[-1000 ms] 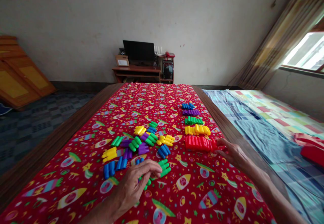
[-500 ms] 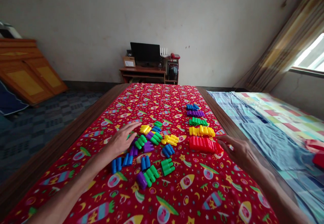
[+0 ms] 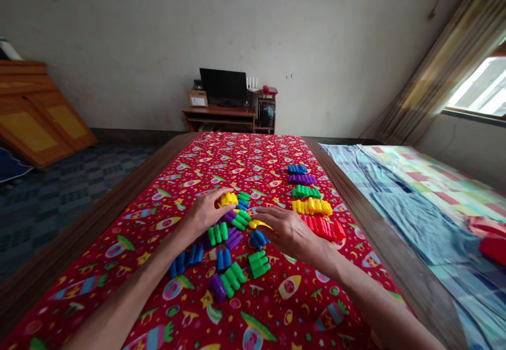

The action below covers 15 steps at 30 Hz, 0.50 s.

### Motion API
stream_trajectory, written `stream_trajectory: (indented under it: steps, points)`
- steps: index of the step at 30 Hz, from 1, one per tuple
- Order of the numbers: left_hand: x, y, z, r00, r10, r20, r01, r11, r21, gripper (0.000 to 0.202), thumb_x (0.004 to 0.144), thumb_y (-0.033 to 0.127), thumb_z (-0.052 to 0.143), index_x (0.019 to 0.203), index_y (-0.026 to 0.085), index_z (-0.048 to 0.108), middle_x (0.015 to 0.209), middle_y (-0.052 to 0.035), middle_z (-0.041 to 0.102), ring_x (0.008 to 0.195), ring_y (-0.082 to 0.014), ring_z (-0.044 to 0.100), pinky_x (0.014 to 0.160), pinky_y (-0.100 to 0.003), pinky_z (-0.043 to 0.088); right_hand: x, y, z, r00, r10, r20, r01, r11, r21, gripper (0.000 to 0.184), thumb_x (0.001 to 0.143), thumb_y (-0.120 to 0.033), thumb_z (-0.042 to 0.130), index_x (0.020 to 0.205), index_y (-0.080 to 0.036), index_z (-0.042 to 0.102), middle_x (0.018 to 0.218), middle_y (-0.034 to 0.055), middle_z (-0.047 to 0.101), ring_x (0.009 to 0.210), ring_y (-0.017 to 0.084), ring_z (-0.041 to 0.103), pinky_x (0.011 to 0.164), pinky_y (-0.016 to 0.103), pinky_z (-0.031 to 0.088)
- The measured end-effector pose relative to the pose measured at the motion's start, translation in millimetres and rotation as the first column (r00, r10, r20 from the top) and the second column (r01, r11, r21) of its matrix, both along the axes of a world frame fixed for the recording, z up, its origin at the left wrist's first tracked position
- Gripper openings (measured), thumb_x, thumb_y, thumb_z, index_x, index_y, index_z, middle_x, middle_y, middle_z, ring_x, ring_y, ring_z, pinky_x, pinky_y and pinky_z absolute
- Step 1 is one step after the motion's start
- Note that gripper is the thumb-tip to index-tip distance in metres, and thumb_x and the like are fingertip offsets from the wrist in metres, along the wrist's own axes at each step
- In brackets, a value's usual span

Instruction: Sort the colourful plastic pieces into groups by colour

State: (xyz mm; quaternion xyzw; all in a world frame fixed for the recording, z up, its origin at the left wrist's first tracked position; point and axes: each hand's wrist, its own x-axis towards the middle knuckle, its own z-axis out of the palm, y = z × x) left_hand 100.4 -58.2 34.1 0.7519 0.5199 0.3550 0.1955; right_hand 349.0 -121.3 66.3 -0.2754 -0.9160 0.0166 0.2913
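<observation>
My left hand [image 3: 205,213] closes thumb and fingers round a yellow toy block [image 3: 229,199] at the far side of a loose pile. My right hand [image 3: 286,229] reaches in from the right, its fingers curled down over a second yellow toy block [image 3: 256,224], which they partly hide. Around both hands lie ribbed plastic blocks: a green block [image 3: 217,233], a purple block [image 3: 234,238], a blue block [image 3: 259,240] and several more. Nearer me are a green block [image 3: 260,264] and a purple block [image 3: 217,287].
To the right, blocks lie in rows by colour: blue [image 3: 297,169], purple [image 3: 302,179], green [image 3: 304,192], yellow [image 3: 312,206] and red [image 3: 324,227]. A red patterned cloth [image 3: 292,318] covers the table. A bed [image 3: 419,197] stands alongside on the right.
My right hand has moved left from beside the red row to the yellow block in the pile. My left hand has shifted slightly right and closed on the other yellow block.
</observation>
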Motion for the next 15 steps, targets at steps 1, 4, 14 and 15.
stream_trajectory:
  steps: [1,4,14,15]
  points:
    - [6.5,-6.9,3.7,0.997,-0.034,0.076,0.038,0.998,-0.056,0.058,0.074,0.042,0.064,0.126,0.017,0.056,0.109,-0.0114,0.071,0.093,-0.0257,0.069,0.082,-0.037,0.055,-4.2,2.0,1.9,0.999,-0.013,-0.034,0.013,1.000,-0.001,0.022,0.098,-0.026,0.044,0.112,-0.016,0.057,0.106,0.0131,0.066,0.095,0.021,0.064,0.077,0.032,0.052]
    - [30.3,-28.6,11.2,0.954,-0.149,0.261,0.199,0.964,-0.178,0.081,0.073,0.031,0.066,0.145,0.018,0.032,0.107,-0.0089,0.073,0.084,-0.0211,0.071,0.074,-0.033,0.057,-12.4,6.3,7.9,0.999,0.003,-0.038,-0.005,0.999,-0.050,0.028,0.096,-0.026,0.049,0.123,-0.017,0.051,0.115,0.0139,0.063,0.104,0.022,0.061,0.084,0.036,0.053]
    - [68.3,-60.6,8.9,0.935,-0.129,0.329,0.202,0.959,-0.198,0.075,0.073,0.020,0.066,0.142,0.022,0.038,0.125,-0.0098,0.066,0.095,-0.0216,0.069,0.068,-0.026,0.059,0.1,3.5,8.7,0.988,0.046,0.149,-0.030,0.994,-0.105,0.028,0.087,-0.005,0.053,0.114,-0.014,0.056,0.106,0.0116,0.063,0.097,0.020,0.061,0.083,0.034,0.052]
    - [69.4,-62.2,8.3,0.930,-0.140,0.338,0.217,0.955,-0.200,0.074,0.073,0.019,0.065,0.143,0.023,0.038,0.129,-0.0097,0.063,0.099,-0.0220,0.069,0.071,-0.027,0.059,3.8,4.7,10.4,0.988,0.048,0.145,-0.033,0.994,-0.105,0.028,0.087,-0.005,0.053,0.113,-0.014,0.057,0.105,0.0114,0.064,0.097,0.019,0.061,0.083,0.034,0.052]
